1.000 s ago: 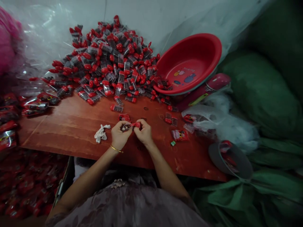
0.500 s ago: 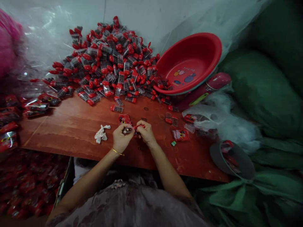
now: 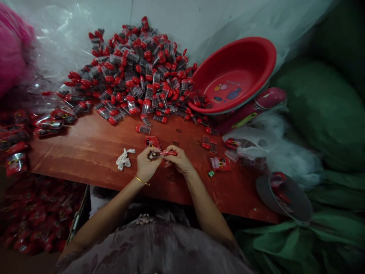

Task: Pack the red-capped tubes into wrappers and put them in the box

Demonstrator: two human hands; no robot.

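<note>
My left hand (image 3: pixel 147 164) is closed on the clear end of a small red-and-clear plastic packet (image 3: pixel 156 154), with something dark inside it. My right hand (image 3: pixel 179 161) pinches the red end of it, close beside the left fingertips. Fingers hide much of the packet, so its full shape cannot be made out. Just beyond the hands a flat red printed packet (image 3: pixel 152 142) lies on the reddish wooden table (image 3: pixel 94 152). A crumpled white scrap (image 3: pixel 124 159) rests left of my left hand.
A large pile of red-capped clear cases (image 3: pixel 137 76) fills the back. A tilted red basin (image 3: pixel 245 61) stands beside it. Filled red packets (image 3: pixel 17 163) lie at left. On the right are a plastic bag (image 3: pixel 291 160), a grey round container (image 3: pixel 268 194) and a printed packet (image 3: pixel 220 164).
The red end between my right fingers now shows more plainly, stretched out to the right. The whole view has shifted slightly; both hands stay together at the same spot on the table.
</note>
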